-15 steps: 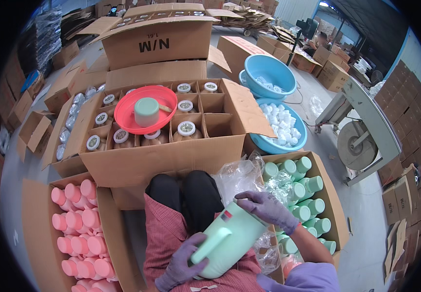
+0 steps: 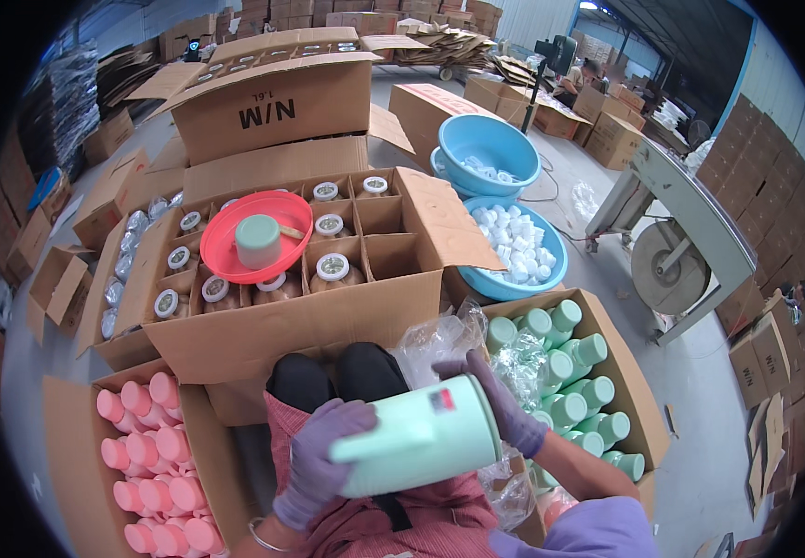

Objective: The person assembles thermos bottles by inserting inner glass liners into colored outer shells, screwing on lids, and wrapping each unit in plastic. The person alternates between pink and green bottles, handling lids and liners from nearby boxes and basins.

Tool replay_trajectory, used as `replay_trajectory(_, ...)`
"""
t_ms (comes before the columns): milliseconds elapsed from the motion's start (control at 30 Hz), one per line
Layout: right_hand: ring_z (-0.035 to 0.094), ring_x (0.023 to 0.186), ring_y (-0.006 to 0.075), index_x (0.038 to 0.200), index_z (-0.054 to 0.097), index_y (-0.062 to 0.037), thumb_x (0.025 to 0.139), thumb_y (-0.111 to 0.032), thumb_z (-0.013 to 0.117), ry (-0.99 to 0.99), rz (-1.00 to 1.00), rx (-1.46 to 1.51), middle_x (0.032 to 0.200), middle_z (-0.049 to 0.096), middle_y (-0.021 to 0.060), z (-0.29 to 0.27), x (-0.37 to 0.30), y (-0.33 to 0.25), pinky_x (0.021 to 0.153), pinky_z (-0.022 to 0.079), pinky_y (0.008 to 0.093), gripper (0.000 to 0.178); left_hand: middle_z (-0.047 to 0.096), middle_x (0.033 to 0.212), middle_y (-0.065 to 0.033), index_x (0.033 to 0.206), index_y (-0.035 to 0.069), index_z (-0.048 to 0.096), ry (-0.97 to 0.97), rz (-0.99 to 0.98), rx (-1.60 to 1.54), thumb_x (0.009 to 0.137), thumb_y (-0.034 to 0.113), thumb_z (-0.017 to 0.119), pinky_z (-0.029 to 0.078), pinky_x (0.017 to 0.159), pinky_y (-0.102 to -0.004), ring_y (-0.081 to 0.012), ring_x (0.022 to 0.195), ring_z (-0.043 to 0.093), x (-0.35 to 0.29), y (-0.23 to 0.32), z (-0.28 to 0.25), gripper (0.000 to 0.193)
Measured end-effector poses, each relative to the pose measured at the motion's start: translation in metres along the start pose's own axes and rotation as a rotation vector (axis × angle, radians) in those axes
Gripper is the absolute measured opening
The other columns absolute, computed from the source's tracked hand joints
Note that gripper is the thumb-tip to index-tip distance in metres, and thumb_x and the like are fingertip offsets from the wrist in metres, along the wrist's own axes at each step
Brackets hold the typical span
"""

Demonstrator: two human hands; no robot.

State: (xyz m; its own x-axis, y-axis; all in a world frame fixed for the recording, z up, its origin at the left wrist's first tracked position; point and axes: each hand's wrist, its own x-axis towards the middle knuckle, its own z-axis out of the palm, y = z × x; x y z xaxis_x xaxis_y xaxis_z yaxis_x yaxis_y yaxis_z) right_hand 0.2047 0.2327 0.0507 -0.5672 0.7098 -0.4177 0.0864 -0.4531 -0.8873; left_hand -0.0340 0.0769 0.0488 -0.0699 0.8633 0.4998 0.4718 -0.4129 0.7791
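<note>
A mint-green jug [image 2: 421, 432] with a side handle lies tilted across my lap, its wide end toward the right. My left hand [image 2: 320, 456], in a purple glove, is closed around the jug's handle side and narrower end. At the wide end is my right hand [image 2: 512, 409], also gloved, its fingers stretched out along the jug's far side; the jug partly hides it. Whether that palm presses on the jug I cannot tell. To the right, a carton [image 2: 639, 400] holds several mint-green jugs [image 2: 565, 409] and crumpled clear plastic bags [image 2: 518, 367].
Pink jugs [image 2: 156, 446] fill a carton at left. Ahead, a divided carton [image 2: 300, 325] holds lidded bottles [image 2: 332, 268]; a red basin [image 2: 226, 265] with a green cup [image 2: 258, 242] rests on top. Blue basins [image 2: 560, 270] hold white caps. A wheeled machine [image 2: 672, 260] stands right.
The jug has turned closer to level and moved up. My left hand has risen with it, and my right hand has slid from atop the wide end to behind it. The view has shifted slightly.
</note>
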Motion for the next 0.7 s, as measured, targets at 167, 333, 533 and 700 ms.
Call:
replay_trajectory(167, 0.047, 0.131, 0.0271, 0.127, 0.058, -0.0025, 0.101, -0.030, 0.045, -0.237, -0.780, -0.465, 0.137, 0.053, 0.0162, 0.003, -0.007, -0.023, 0.114, 0.032, 0.0364, 0.040, 0.073, 0.111, -0.0121, 0.108, -0.004, 0.071, 0.084, -0.323, -0.150, 0.092, 0.006, 0.059, 0.053, 0.092, -0.0325, -0.0178, 0.108, 0.067, 0.000, 0.004, 0.002, 0.022)
replay_trajectory(333, 0.051, 0.126, 0.0196, 0.131, 0.058, -0.0036, 0.106, -0.032, 0.043, -0.185, -0.398, -0.497, 0.133, 0.056, 0.0091, -0.004, 0.005, -0.041, 0.110, 0.037, 0.0322, 0.041, 0.072, 0.113, -0.0116, 0.107, -0.002, 0.071, 0.156, -0.386, -0.212, 0.090, 0.006, 0.063, 0.047, 0.101, -0.0355, -0.0209, 0.110, 0.066, 0.002, 0.013, 0.016, 0.021)
replay_trajectory(533, 0.049, 0.130, 0.0131, 0.149, 0.045, -0.0044, 0.105, -0.020, 0.048, -0.474, -0.195, -0.204, 0.145, 0.052, 0.0069, 0.014, 0.005, -0.034, 0.111, 0.038, 0.0290, 0.047, 0.061, 0.130, -0.0147, 0.138, -0.006, 0.049, 0.226, -0.580, -0.130, 0.096, 0.014, 0.064, 0.046, 0.104, -0.0350, -0.0239, 0.118, 0.060, -0.066, -0.033, 0.033, 0.049)
replay_trajectory(700, 0.052, 0.126, 0.0140, 0.149, 0.043, -0.0001, 0.105, -0.018, 0.045, -0.538, -0.179, -0.148, 0.140, 0.055, 0.0096, 0.044, 0.018, -0.013, 0.109, 0.040, 0.0292, 0.048, 0.065, 0.111, -0.0154, 0.125, 0.002, 0.063, -0.129, -0.131, 0.110, 0.087, 0.007, 0.066, 0.049, 0.094, -0.0390, -0.0297, 0.103, 0.063, 0.017, 0.029, -0.066, 0.039)
